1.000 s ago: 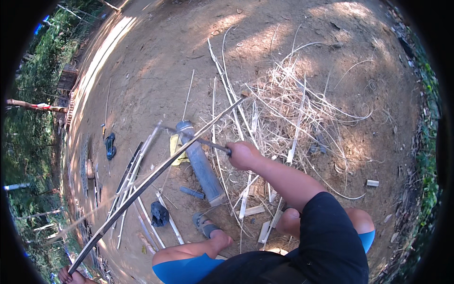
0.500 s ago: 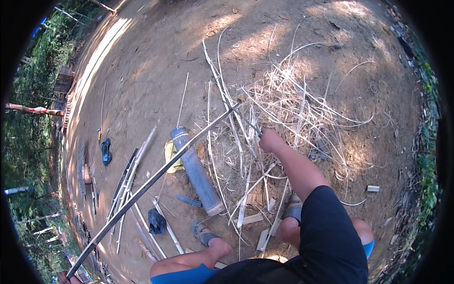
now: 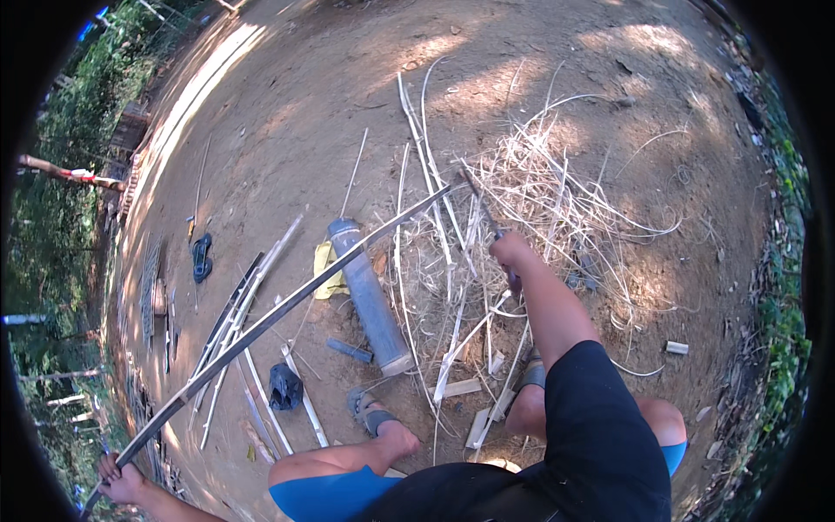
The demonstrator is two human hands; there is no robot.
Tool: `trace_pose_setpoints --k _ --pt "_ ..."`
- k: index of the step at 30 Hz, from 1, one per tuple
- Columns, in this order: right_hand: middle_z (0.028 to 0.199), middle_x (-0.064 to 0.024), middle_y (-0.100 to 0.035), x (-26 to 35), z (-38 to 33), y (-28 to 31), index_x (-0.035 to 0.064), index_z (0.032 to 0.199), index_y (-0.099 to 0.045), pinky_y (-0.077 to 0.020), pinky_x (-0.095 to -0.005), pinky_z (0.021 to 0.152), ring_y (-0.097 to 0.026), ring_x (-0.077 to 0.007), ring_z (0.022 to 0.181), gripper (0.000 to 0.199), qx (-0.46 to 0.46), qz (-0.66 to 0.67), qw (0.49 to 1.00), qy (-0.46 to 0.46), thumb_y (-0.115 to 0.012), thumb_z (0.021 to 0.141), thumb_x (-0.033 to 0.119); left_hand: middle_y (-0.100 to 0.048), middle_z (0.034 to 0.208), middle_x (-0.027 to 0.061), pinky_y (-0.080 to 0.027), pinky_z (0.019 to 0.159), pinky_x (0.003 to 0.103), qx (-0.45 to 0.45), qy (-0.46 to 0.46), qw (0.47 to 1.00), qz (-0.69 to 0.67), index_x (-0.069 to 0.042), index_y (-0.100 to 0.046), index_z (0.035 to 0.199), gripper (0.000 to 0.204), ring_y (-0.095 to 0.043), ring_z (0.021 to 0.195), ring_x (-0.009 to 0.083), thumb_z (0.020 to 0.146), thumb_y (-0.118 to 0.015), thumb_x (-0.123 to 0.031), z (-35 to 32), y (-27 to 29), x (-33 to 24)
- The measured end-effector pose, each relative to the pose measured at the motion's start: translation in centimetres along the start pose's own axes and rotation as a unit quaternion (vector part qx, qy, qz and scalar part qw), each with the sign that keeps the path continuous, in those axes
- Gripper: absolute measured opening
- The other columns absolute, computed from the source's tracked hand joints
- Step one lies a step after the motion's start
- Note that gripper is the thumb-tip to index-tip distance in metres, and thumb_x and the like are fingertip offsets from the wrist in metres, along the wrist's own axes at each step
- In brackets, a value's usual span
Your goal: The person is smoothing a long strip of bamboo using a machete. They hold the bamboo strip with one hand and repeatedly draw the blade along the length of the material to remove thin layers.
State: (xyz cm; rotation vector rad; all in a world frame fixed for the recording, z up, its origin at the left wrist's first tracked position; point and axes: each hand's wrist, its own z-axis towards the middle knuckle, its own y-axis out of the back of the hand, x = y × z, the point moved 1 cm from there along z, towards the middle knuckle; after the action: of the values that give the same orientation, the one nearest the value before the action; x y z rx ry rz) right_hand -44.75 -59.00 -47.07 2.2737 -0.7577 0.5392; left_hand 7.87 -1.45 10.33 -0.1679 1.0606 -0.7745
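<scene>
A long, dark bamboo strip (image 3: pixel 287 306) runs slantwise from the lower left up to the middle of the head view. My left hand (image 3: pixel 123 481) is closed round its lower part. My right hand (image 3: pixel 511 254) grips the handle of a knife (image 3: pixel 481 199), its blade pointing up and slightly left. The blade lies just right of the strip's far end and seems apart from it. Under the strip lies a thick grey bamboo tube (image 3: pixel 370 304), with a yellow cloth (image 3: pixel 327 271) beside it. Pale split strips (image 3: pixel 428 165) lie beyond the strip's far end.
A tangled heap of shavings (image 3: pixel 557 187) covers the ground at right. More poles (image 3: pixel 239 322), a black plastic bag (image 3: pixel 285 387) and a dark sandal (image 3: pixel 201 258) lie at left. Short wood offcuts (image 3: pixel 461 387) are near my sandalled feet. Greenery borders both sides.
The knife has swung from crossing the strip's far end to the right of it, its blade now more upright. My left hand has come further into view with the strip.
</scene>
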Motion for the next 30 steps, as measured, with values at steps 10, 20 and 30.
trace_pose_setpoints --k 10,20,30 --pt "0.061 -0.0052 -0.048 -3.3 -16.1 -4.4 0.003 0.084 -0.053 -0.0396 -0.0367 0.042 -0.046 -0.0191 0.045 0.005 -0.14 0.56 0.815 -0.051 -0.056 0.085 0.007 -0.029 0.054 -0.0032 -0.025 0.045 0.024 0.175 -0.04 0.968 -0.177 -0.011 -0.042 0.071 0.067 -0.027 0.047 0.0097 0.094 -0.026 -0.072 -9.8 -6.0 -0.5" --pt "0.087 -0.0208 -0.067 6.1 -43.3 -10.1 0.0023 0.101 -0.063 -0.0522 -0.0428 0.077 -0.067 -0.0365 0.082 0.022 -0.021 0.056 0.939 0.339 -0.062 0.081 0.013 -0.027 0.053 -0.0056 -0.028 0.047 0.023 0.196 -0.059 0.959 -0.194 -0.015 -0.041 0.075 0.054 -0.025 0.045 0.0071 0.092 -0.048 -0.065 -21.6 -10.3 -3.1" --pt "0.074 -0.023 -0.062 8.5 -58.9 -12.3 0.0053 0.092 -0.052 -0.0491 -0.0522 0.068 -0.062 -0.0449 0.077 0.012 0.11 -0.038 0.779 0.616 -0.058 0.084 0.012 -0.03 0.052 -0.0029 -0.028 0.044 0.026 0.214 -0.115 0.957 -0.156 -0.015 -0.038 0.076 0.058 -0.025 0.042 0.0088 0.096 -0.033 -0.069 -29.7 -10.6 -5.4"
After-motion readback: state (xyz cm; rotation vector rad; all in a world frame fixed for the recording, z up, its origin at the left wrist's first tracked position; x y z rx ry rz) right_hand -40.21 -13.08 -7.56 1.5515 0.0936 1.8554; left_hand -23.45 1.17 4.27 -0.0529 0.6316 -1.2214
